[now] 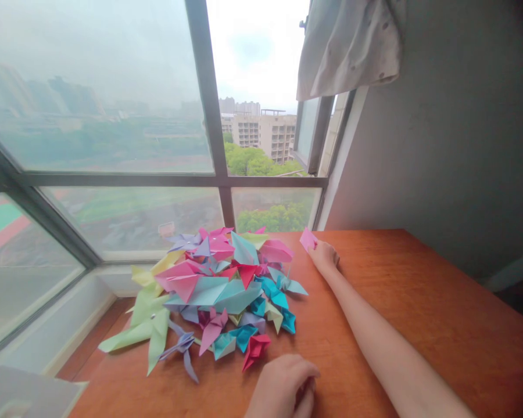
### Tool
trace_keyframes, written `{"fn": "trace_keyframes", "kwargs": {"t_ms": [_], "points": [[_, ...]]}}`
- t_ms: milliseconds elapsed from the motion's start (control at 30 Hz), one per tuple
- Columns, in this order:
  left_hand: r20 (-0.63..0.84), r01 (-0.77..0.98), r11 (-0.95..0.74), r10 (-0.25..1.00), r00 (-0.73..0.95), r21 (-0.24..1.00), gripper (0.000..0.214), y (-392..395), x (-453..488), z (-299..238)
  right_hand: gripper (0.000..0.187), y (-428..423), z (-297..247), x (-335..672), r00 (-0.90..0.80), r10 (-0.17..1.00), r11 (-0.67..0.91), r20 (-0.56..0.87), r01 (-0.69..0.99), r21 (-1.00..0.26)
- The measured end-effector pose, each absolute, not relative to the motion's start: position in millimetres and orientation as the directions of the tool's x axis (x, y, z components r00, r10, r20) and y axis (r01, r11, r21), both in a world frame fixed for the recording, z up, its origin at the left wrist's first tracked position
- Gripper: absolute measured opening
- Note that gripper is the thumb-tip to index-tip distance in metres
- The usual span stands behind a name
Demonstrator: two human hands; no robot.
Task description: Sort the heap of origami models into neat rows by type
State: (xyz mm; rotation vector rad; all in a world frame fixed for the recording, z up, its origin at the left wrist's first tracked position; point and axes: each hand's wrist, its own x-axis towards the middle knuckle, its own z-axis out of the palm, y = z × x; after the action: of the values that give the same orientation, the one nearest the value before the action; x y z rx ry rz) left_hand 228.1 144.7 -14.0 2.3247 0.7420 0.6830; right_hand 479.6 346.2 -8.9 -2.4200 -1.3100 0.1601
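A heap of folded paper figures in pink, blue, green, red and purple lies on the left half of a wooden table. My right hand reaches to the far side of the table and pinches a small pink paper piece, just right of the heap. My left hand rests near the table's front edge with its fingers curled in; nothing shows inside it. A red folded figure lies just left of that hand.
A large window with dark frames stands behind the table, with buildings and trees outside. A grey wall rises on the right, and a pale curtain hangs at the top. A white ledge runs along the left.
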Motion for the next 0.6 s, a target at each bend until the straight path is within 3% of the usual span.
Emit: {"fn": "trace_keyframes", "kwargs": {"t_ms": [267, 500, 600], "points": [[0.267, 0.361, -0.657, 0.656, 0.706, 0.662, 0.03, 142.3, 227.9, -10.1, 0.041, 322.0, 4.2, 477.0, 0.462, 0.824, -0.271, 0.329, 0.83, -0.487], [0.282, 0.353, -0.641, 0.675, 0.682, 0.681, 0.029, 140.0, 227.0, -9.5, 0.03, 307.6, 23.9, 431.0, 0.042, 0.857, 0.212, 0.513, 0.879, -0.426], [0.298, 0.333, -0.627, 0.687, 0.663, 0.705, 0.032, 138.9, 225.6, -9.2, 0.022, 311.2, 30.7, 413.6, -0.069, 0.866, 0.275, 0.495, 0.893, -0.356]]}}
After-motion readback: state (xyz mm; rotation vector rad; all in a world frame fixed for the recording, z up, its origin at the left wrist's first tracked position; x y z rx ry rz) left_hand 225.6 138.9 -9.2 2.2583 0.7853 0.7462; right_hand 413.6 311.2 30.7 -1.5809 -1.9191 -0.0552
